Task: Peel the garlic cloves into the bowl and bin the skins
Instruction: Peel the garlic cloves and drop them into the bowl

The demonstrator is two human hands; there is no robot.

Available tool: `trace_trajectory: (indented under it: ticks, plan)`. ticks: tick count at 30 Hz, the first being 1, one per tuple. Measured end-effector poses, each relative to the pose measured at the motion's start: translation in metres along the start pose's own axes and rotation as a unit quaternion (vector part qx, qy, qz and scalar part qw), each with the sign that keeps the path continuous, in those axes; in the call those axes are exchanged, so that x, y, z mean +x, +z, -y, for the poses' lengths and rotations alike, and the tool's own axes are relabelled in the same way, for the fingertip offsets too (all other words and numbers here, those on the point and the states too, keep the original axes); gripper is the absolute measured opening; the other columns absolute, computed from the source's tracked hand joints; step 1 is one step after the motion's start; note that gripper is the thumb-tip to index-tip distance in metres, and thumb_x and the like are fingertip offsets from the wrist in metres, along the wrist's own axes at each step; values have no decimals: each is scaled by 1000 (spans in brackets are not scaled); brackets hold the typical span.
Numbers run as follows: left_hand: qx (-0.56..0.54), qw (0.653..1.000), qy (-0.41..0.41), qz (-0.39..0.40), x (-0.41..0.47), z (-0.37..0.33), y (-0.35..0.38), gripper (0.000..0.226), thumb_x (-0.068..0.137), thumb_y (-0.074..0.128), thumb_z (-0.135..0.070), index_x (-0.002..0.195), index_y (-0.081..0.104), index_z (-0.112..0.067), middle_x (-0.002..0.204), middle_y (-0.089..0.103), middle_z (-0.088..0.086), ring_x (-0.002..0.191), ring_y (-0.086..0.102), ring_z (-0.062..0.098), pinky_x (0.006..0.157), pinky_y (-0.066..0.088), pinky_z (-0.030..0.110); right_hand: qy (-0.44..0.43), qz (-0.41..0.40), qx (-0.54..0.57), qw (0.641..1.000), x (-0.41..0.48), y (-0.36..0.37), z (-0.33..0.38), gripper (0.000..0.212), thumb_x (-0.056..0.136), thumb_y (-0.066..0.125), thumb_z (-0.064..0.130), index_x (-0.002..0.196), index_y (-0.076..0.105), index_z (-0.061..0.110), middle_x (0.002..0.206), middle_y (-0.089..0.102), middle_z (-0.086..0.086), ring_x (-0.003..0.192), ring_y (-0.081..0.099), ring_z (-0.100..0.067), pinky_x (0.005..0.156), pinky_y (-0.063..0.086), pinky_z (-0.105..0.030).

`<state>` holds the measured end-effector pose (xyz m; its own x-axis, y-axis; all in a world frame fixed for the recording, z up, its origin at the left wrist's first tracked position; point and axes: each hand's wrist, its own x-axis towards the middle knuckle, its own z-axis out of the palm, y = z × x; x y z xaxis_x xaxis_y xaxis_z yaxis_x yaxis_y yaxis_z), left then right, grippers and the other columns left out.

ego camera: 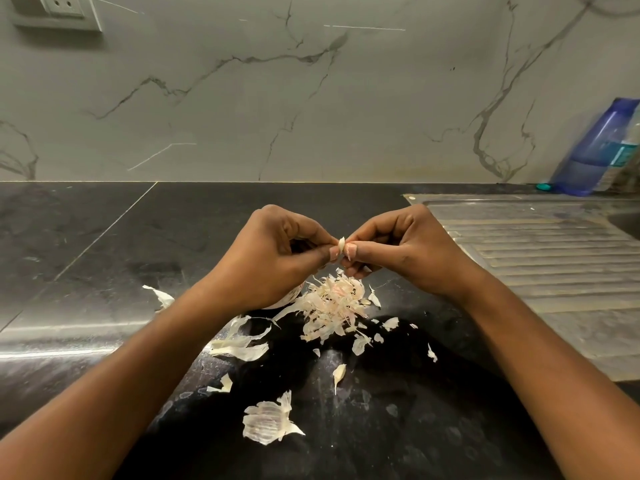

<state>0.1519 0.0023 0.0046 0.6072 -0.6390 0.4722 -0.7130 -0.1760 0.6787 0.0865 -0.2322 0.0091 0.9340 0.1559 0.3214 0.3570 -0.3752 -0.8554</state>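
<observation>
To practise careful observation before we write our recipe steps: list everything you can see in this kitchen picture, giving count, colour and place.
worktop: one, black, foreground
wall: one, grey veined marble, behind
socket: one, white, top left
drainboard: one, steel, right
bottle: one, blue, far right by the wall
skin heap: one, cream-pink, centre of the worktop
loose skins: many, off-white, scattered nearer the camera
bowl: one, white, left of the heap, mostly hidden by a wrist
garlic clove: one, cream, above the heap
left grip: one bare hand, pinching the clove
right grip: one bare hand, pinching the clove
</observation>
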Motion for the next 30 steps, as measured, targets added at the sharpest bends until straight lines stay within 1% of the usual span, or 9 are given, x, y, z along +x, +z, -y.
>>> trace_trajectory:
  ticks: [3,7,12,16,20,25,27,30]
  plan:
    - [5,1000,1,6,0,1,-1,10,94,78,-16,103,82,-13,84,79,-2,76,76,21,71,65,46,-1,12,0,1000,-1,-1,1,14,94,76,5,106,79,-2,91,81,-13,81,80,-31,75,66,-33]
    - [9,1000,10,20,0,2,-2,9,94,77,-15,102,82,-14,84,79,-4,76,76,20,70,65,42,-7,14,4,1000,-1,0,1,13,94,75,4,104,79,-2,89,81,-14,79,79,-32,74,67,-34]
    - [-1,1000,13,22,0,2,0,9,95,77,-14,102,82,-13,86,80,-3,78,77,21,71,65,45,-14,2,-4,1000,-1,3,-1,8,95,73,-2,100,79,-3,86,80,-14,75,79,-31,71,64,-30]
    - [-1,1000,13,23,1,2,-1,9,95,77,-15,103,82,-13,86,80,-3,78,77,21,72,65,45,-13,-4,-7,1000,0,4,-1,8,95,73,-2,99,79,-2,86,80,-13,75,79,-29,71,64,-29]
    - [-5,1000,15,23,1,1,-4,10,94,77,-14,103,82,-12,84,79,-2,76,76,20,71,65,38,-8,2,16,1000,-1,2,0,10,94,74,2,102,78,-3,90,81,-14,79,79,-33,74,65,-32]
    - [5,999,20,33,2,0,-6,10,94,77,-14,103,82,-11,85,80,-5,77,77,16,70,60,24,-1,20,22,1000,-1,0,1,16,92,76,8,105,79,-2,93,81,-15,81,79,-32,75,65,-34]
    - [14,999,21,32,1,0,-6,10,94,77,-13,103,82,-11,84,79,-5,76,76,15,69,61,25,-1,22,20,1000,-1,1,0,14,93,75,5,105,78,-3,91,81,-15,80,79,-32,74,65,-33]
    - [19,999,19,35,0,0,-4,10,95,77,-13,103,82,-12,86,80,-5,77,76,16,70,64,33,-1,20,22,1000,-1,2,0,11,94,74,0,103,78,-5,88,80,-17,76,78,-32,73,65,-33]
